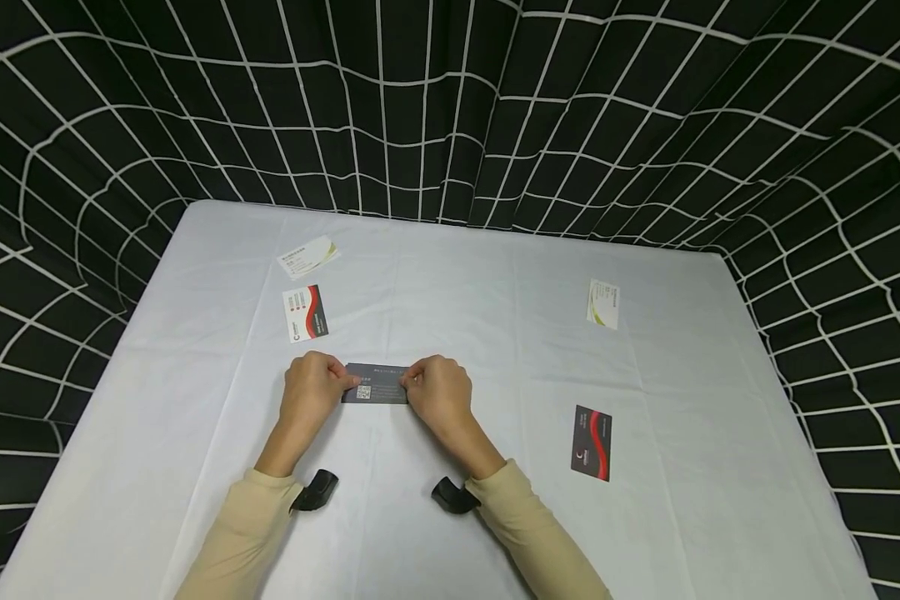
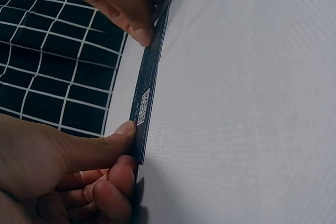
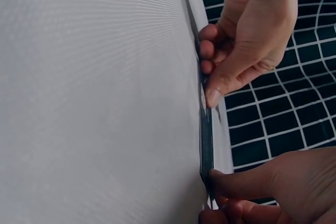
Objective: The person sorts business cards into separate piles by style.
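Both hands hold a dark grey business card [image 1: 381, 393] with a white QR code and small print, set lengthwise across the head view. My left hand [image 1: 312, 387] pinches its left end, the thumb lying on top near the QR code. At the other end my right hand [image 1: 442, 390] pinches the card between thumb and fingers. The left wrist view shows the card [image 2: 149, 72] nearly edge-on, close over the white cloth, with the left thumb [image 2: 123, 132] on its face. Seen from the right wrist, the card [image 3: 207, 140] spans the space between the hands.
White cards with a green curve lie at back left [image 1: 309, 257] and back right [image 1: 603, 304]. A white card with red and black [image 1: 306, 313] lies near the left hand, a dark red-striped card [image 1: 591, 442] at right. Black gridded curtains [image 1: 420, 100] surround the white-clothed table [image 1: 690, 350].
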`<state>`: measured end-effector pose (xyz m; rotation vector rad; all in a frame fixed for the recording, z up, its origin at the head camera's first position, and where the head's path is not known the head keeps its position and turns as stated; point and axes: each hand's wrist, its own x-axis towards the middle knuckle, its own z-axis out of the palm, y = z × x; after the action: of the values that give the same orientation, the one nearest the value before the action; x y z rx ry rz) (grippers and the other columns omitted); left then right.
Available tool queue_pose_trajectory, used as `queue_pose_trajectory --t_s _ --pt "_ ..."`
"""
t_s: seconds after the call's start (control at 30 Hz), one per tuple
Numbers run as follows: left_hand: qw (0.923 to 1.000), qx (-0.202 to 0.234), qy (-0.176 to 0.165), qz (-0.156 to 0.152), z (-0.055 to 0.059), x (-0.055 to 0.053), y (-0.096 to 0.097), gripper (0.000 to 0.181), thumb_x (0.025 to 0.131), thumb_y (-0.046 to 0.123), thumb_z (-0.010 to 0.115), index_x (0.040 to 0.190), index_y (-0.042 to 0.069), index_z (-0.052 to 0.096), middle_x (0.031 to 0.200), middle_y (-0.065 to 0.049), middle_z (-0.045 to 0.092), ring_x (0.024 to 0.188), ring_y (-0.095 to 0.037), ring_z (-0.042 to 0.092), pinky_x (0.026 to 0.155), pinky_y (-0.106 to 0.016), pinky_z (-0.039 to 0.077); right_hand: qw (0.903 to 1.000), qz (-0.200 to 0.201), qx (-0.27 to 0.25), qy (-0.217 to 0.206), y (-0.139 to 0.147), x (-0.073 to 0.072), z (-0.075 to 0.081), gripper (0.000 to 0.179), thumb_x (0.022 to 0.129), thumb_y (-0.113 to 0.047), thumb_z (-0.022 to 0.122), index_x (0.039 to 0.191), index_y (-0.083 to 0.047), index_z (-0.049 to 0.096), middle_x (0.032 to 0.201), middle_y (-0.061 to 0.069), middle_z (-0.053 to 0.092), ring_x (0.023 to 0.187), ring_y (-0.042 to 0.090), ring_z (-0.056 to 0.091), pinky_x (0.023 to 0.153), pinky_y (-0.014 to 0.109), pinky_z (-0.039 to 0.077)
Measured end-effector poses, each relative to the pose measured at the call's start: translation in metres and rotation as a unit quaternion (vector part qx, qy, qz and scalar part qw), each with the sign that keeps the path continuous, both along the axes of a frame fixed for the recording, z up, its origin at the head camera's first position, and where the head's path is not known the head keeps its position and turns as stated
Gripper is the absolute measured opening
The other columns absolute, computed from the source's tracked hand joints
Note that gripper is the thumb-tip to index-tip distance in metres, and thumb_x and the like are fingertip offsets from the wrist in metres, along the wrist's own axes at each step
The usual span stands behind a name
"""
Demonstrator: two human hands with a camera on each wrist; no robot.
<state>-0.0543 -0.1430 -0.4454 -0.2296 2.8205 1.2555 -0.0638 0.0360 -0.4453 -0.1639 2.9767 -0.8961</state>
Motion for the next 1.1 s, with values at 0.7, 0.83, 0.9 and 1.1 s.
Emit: queue_pose_trajectory --t_s 0.7,0.83,0.9,1.1 --pt "0.9978 0.049 -0.045 0.003 0.002 0.003 0.000 0.015 0.091 0.004 0.066 0.080 -0.007 0.068 0.058 -0.009 0.061 0.041 -0.011 0.048 0.037 -0.023 0.041 0.9995 0.004 -0.031 -0.009 0.006 0.000 -0.003 0.009 0.086 -0.012 0.074 0.080 -0.005 0.075 0.054 -0.003 0.051 0.044 0.008 0.040 0.041 0.019 0.028" --pt "0.9992 0.030 -0.007 -0.027 -0.003 0.004 -0.004 0.014 0.092 0.002 0.064 0.081 -0.004 0.070 0.058 -0.006 0.061 0.045 -0.010 0.048 0.042 -0.023 0.040 0.9971 0.000 -0.069 -0.032 0.012 -0.001 -0.003 0.010 0.086 -0.013 0.074 0.080 -0.005 0.075 0.052 -0.004 0.049 0.043 0.007 0.037 0.041 0.020 0.025" --pt "0.9990 0.013 0.030 -0.031 -0.007 0.005 -0.006 0.013 0.091 0.003 0.065 0.081 -0.002 0.070 0.059 -0.003 0.061 0.048 -0.011 0.049 0.046 -0.024 0.038 0.9941 -0.002 -0.094 -0.054 0.015 -0.003 -0.002 0.010 0.087 -0.012 0.074 0.080 -0.005 0.075 0.053 -0.004 0.050 0.044 0.007 0.038 0.042 0.020 0.027" --pt "0.9952 0.039 0.089 -0.001 -0.013 0.012 -0.014 0.010 0.091 0.004 0.067 0.084 0.000 0.071 0.063 -0.004 0.064 0.051 -0.012 0.050 0.048 -0.022 0.038 0.9870 0.006 -0.138 -0.083 0.020 -0.006 0.002 0.009 0.087 -0.010 0.071 0.081 -0.006 0.075 0.056 -0.004 0.053 0.048 0.007 0.041 0.046 0.020 0.030"
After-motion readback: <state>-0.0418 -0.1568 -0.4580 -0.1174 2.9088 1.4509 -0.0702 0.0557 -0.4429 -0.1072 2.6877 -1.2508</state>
